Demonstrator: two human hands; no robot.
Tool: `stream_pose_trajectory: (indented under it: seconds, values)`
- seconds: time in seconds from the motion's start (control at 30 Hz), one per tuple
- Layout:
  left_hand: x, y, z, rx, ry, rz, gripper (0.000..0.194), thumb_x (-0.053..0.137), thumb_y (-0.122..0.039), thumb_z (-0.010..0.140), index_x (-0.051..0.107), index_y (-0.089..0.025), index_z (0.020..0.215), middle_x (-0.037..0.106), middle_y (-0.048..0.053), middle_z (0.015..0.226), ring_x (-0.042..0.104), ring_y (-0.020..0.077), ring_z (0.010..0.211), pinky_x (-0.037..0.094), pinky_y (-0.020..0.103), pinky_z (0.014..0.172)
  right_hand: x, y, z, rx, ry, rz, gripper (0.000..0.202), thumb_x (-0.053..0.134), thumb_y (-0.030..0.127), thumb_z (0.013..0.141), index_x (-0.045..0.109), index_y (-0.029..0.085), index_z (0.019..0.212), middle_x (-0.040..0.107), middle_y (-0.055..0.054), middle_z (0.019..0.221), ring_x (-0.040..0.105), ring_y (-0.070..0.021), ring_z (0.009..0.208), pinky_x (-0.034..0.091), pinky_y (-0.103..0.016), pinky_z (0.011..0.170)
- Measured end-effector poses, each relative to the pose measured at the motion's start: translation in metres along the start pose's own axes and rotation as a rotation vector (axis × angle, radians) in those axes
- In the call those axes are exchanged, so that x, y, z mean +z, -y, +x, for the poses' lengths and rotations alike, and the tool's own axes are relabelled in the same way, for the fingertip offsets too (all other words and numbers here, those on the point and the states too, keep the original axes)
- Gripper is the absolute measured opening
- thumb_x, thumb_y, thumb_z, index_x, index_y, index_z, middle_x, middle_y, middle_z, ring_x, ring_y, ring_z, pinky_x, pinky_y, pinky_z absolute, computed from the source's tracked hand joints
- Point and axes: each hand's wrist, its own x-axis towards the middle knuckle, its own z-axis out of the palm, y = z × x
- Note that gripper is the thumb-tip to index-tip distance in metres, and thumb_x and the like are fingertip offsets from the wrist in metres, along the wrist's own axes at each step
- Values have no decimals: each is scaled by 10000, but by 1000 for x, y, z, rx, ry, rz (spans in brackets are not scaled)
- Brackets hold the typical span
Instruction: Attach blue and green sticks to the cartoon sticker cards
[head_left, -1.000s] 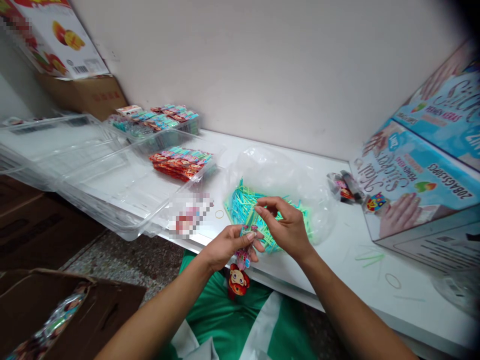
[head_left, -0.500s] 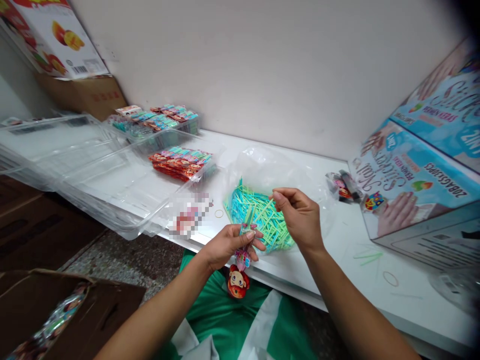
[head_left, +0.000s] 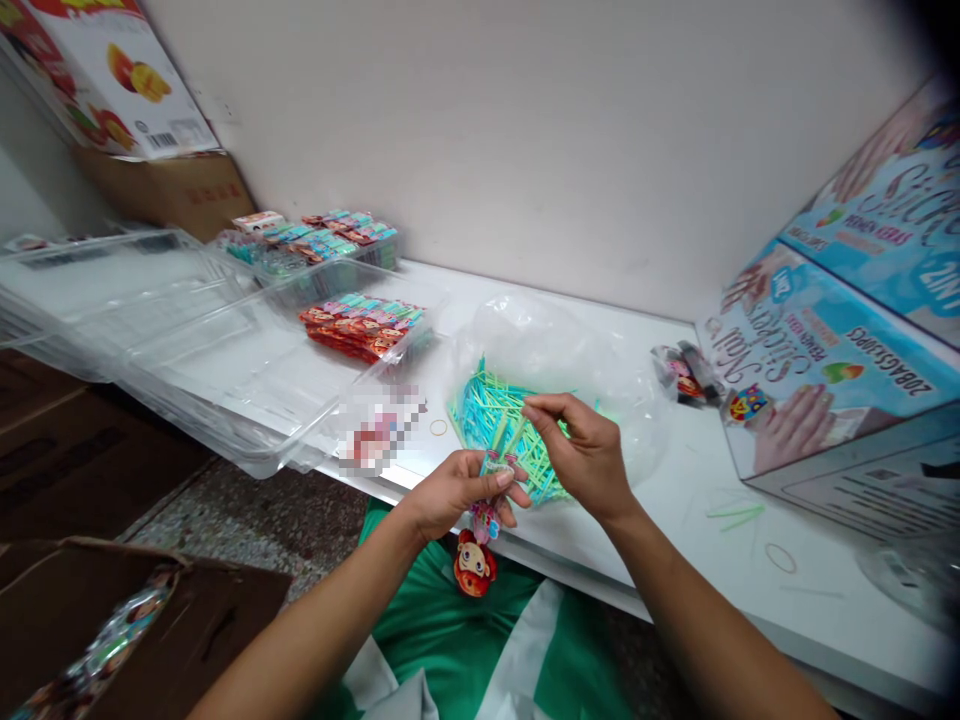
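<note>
My left hand [head_left: 469, 492] grips a mermaid-shaped packet [head_left: 475, 562], its red-haired head hanging down past the table edge. Green sticks poke up from the packet's upper end between my thumb and fingers. Close by on the right, my right hand [head_left: 585, 450] pinches one thin green stick [head_left: 519, 428] between thumb and fingertips, its lower end by the packet's top. Behind both hands lies a clear plastic bag [head_left: 525, 330] of loose green and blue sticks [head_left: 480, 400]. Whether the pinched stick is inside the packet I cannot tell.
Red mermaid packets [head_left: 367, 328] fill a clear tray at left, near large clear trays [head_left: 187, 330]. More packets [head_left: 322, 240] stand behind. A blue printed carton [head_left: 840, 350] is at right, with a rubber band [head_left: 780, 558] in front. An open cardboard box [head_left: 225, 620] sits lower left.
My right hand has moved left and slightly down, bringing the green stick to the packet's top. My left hand and the packet have hardly moved.
</note>
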Motion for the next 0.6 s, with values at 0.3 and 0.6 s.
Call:
stream_pose_trajectory:
  seconds: [0.3,0.6]
  values:
    - [-2,2,-1,14,-29,-15,394,616,-404,774,606,-90,1012,660,122,872,623,140,569,448,172,365,2,-5,-5,347,226,243,328,582,352,815,578,219,1115,628,-50,944,591,-151,780,489,-299,688]
    - [-3,5,0,27,-5,-70,368,601,-384,788,605,-89,1007,666,111,834,629,160,543,439,199,346,2,-8,-7,480,351,378,195,595,313,778,580,173,912,532,28,681,498,-102,608,424,-243,563]
